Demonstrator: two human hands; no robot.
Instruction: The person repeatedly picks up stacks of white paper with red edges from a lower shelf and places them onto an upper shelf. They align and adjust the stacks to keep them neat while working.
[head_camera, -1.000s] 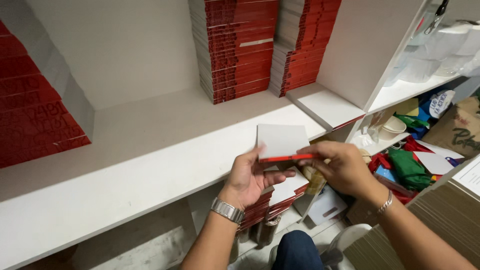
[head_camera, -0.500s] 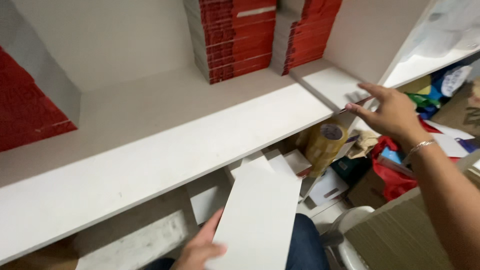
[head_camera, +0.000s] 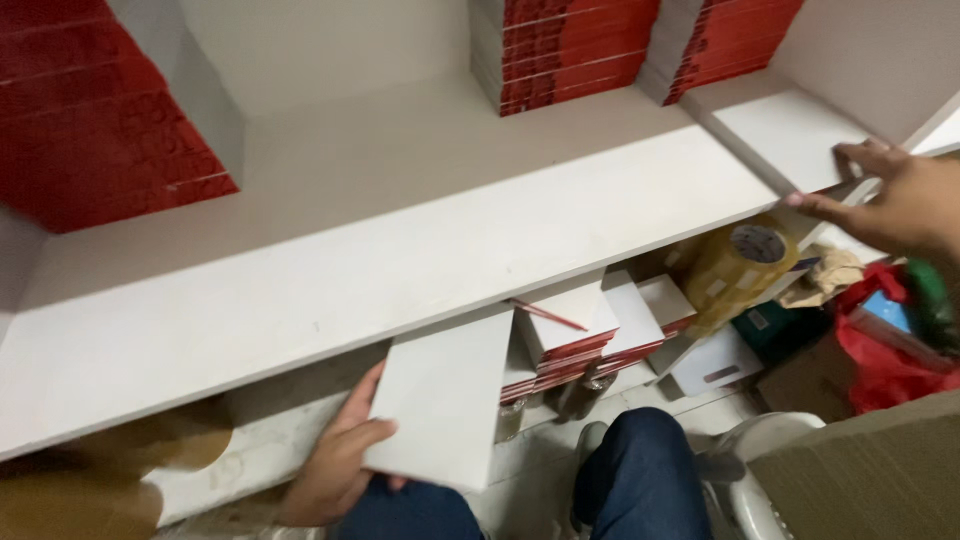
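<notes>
White flat booklet (head_camera: 440, 395) now sits low in the left hand (head_camera: 335, 465); the right hand (head_camera: 895, 200), open, has reached the thin white stack (head_camera: 780, 130) on the shelf (head_camera: 420, 260).

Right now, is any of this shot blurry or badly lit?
Head view: the right hand at the frame edge is motion-blurred, the left hand and its white booklet fairly sharp; lighting is soft and even, with the space under the shelf shadowed.

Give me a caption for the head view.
Left hand holds white booklet; right hand touches shelf stack.
</notes>
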